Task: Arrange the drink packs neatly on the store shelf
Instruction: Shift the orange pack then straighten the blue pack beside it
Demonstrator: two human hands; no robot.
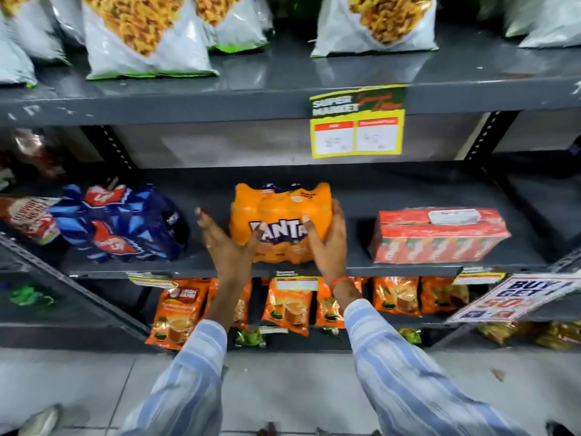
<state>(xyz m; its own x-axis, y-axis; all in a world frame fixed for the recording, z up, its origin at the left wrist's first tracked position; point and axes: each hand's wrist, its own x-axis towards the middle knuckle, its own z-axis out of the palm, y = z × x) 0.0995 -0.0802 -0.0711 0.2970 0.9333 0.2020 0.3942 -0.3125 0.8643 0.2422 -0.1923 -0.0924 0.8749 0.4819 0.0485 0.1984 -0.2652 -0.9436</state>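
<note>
An orange Fanta pack (279, 212) of shrink-wrapped bottles lies on the dark middle shelf (355, 265). My right hand (328, 243) grips its right side, fingers along the edge and thumb on the front. My left hand (226, 247) is open at the pack's left side, fingers spread, thumb touching the front near the label. A blue Thums Up pack (122, 225) lies tilted to the left. A red carton pack (440, 234) lies to the right.
Snack bags (141, 33) stand on the shelf above, with a yellow price tag (356, 133) hanging from its edge. Orange pouches (289, 306) fill the shelf below. A "buy 1 get 1" sign (515, 297) sticks out at lower right. Bare shelf lies between the packs.
</note>
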